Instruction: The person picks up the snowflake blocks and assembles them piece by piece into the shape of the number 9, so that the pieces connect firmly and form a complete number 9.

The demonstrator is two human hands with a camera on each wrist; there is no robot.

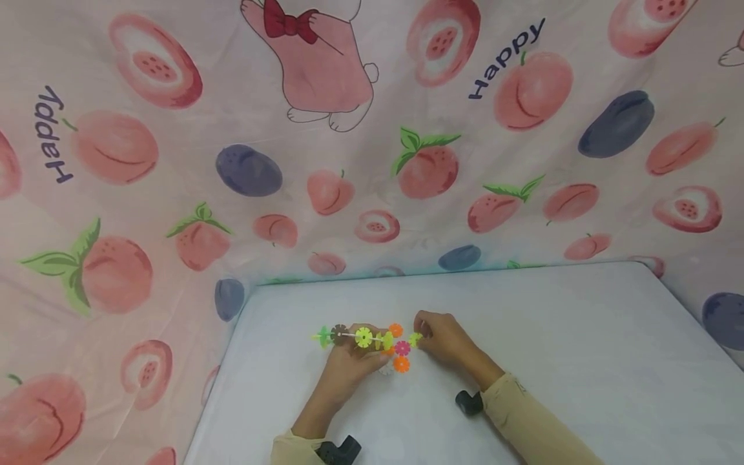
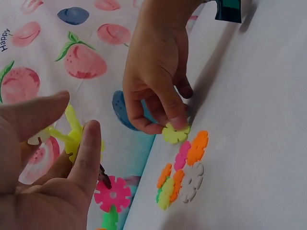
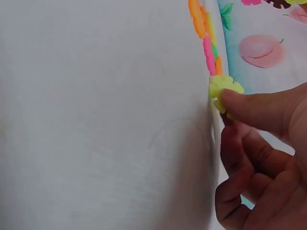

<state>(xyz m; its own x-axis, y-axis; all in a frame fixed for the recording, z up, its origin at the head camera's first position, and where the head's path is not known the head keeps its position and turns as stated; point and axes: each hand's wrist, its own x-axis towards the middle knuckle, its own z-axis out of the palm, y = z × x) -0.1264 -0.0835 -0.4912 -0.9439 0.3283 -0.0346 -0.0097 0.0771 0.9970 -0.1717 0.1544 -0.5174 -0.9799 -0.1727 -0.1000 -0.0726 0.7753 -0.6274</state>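
Observation:
My left hand [image 1: 351, 365] grips a chain of joined plastic snowflake discs [image 1: 363, 337] in green, brown and yellow. In the left wrist view, its thumb and fingers are around a yellow part of that chain [image 2: 73, 139], and a pink disc [image 2: 112, 194] hangs beyond them. My right hand [image 1: 444, 336] pinches a single yellow-green snowflake disc [image 3: 225, 90] between thumb and finger. Between the two hands is a small group of orange, pink, white and yellow discs, including a pink disc [image 1: 402, 347] and a white disc [image 2: 193, 182]. The held disc is right beside this group.
A white-covered table [image 1: 581, 361] lies under both hands. Behind it and to the left hangs a pink cloth [image 1: 360, 155] printed with fruit. Dark devices are strapped at both wrists, such as the black wrist camera [image 1: 468, 403] on the right sleeve.

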